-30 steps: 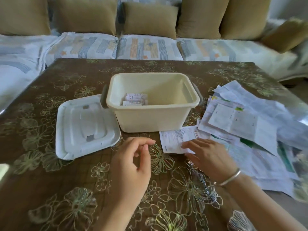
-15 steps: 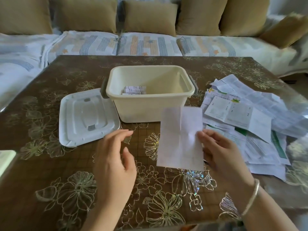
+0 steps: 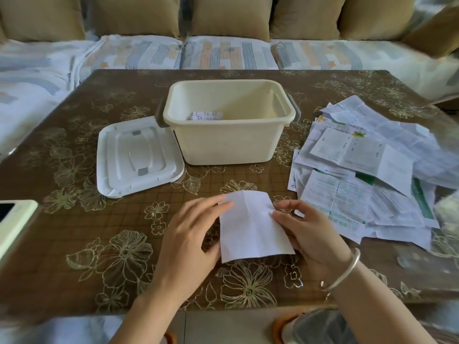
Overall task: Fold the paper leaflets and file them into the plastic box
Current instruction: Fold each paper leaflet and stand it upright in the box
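In front of the plastic box (image 3: 231, 145), on the near side of it and just above the table (image 3: 74, 244), a person is holding one white leaflet (image 3: 250, 232) between both hands, blank side up, with a centre crease running away from them. The left hand (image 3: 191, 234) is gripping the leaflet's left edge, its fingers lying close together and gently curved over the upper corner. The right hand (image 3: 313, 234) is pinching the right edge, fingertips on top and the sheet covering the base of the hand, so the thumb is probably underneath, though I cannot tell for certain. Holding both long edges this way is likely setting up the next fold along that crease. The box is standing open, its lid (image 3: 139, 155) lying flat just to the left of it so nothing is blocking the opening. A few folded leaflets (image 3: 206, 115) are already sitting inside against the left wall. The pile of leaflets (image 3: 367, 175) waiting to be folded is spreading out to the right of the box, within easy reach of the right hand, so most of the job appears to be ahead.
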The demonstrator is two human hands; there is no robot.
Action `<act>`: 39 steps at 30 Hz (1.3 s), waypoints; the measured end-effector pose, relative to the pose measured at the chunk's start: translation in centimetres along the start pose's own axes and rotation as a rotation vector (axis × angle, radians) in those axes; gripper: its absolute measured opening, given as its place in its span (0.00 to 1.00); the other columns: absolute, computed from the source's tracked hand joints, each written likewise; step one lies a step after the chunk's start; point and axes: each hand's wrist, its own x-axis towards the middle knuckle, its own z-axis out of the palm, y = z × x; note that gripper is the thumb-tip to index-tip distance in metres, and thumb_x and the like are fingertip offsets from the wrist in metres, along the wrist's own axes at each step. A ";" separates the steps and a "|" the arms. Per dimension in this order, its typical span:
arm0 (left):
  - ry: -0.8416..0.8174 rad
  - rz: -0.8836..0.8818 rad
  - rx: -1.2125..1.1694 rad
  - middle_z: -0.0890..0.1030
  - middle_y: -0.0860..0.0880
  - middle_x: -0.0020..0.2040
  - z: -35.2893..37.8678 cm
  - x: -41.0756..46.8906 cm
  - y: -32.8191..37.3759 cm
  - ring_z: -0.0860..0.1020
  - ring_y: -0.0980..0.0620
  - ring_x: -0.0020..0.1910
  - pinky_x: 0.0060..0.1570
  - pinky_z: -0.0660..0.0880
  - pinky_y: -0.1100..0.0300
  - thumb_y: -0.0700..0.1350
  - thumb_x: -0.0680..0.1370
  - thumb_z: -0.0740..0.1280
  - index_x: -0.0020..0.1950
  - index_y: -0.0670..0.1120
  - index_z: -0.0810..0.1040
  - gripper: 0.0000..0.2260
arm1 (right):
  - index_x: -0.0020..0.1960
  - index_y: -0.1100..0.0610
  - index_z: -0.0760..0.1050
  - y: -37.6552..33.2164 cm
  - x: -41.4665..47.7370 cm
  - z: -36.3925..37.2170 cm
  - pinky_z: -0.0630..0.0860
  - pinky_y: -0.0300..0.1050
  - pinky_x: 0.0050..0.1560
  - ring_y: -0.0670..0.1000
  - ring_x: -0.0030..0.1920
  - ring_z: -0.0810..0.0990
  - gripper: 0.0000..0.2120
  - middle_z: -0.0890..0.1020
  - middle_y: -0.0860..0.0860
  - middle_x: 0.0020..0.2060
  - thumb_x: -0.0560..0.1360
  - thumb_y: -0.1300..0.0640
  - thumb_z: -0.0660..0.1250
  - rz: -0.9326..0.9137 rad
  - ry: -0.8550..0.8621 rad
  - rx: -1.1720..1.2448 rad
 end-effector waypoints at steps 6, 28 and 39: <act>0.084 0.101 0.054 0.81 0.57 0.46 0.5 -0.9 0.2 0.76 0.52 0.50 0.53 0.72 0.53 0.41 0.70 0.74 0.48 0.51 0.86 0.09 | 0.51 0.47 0.79 0.3 -1.4 -1.8 0.76 0.35 0.29 0.43 0.31 0.81 0.10 0.82 0.45 0.42 0.79 0.59 0.63 -0.345 -0.080 -0.863; 0.066 -0.282 0.105 0.75 0.59 0.40 1.1 -2.5 2.9 0.75 0.56 0.44 0.61 0.61 0.66 0.52 0.69 0.73 0.71 0.44 0.69 0.33 | 0.38 0.46 0.73 2.8 -2.3 -1.0 0.71 0.41 0.32 0.44 0.35 0.75 0.13 0.76 0.42 0.32 0.71 0.37 0.67 -0.423 0.252 -1.255; 0.031 -0.094 0.206 0.80 0.57 0.50 1.6 -2.4 2.7 0.76 0.52 0.51 0.54 0.70 0.54 0.45 0.72 0.74 0.51 0.51 0.84 0.08 | 0.64 0.48 0.72 3.7 -2.2 -1.6 0.77 0.41 0.37 0.45 0.48 0.76 0.24 0.76 0.44 0.56 0.69 0.49 0.72 -0.951 0.166 -1.326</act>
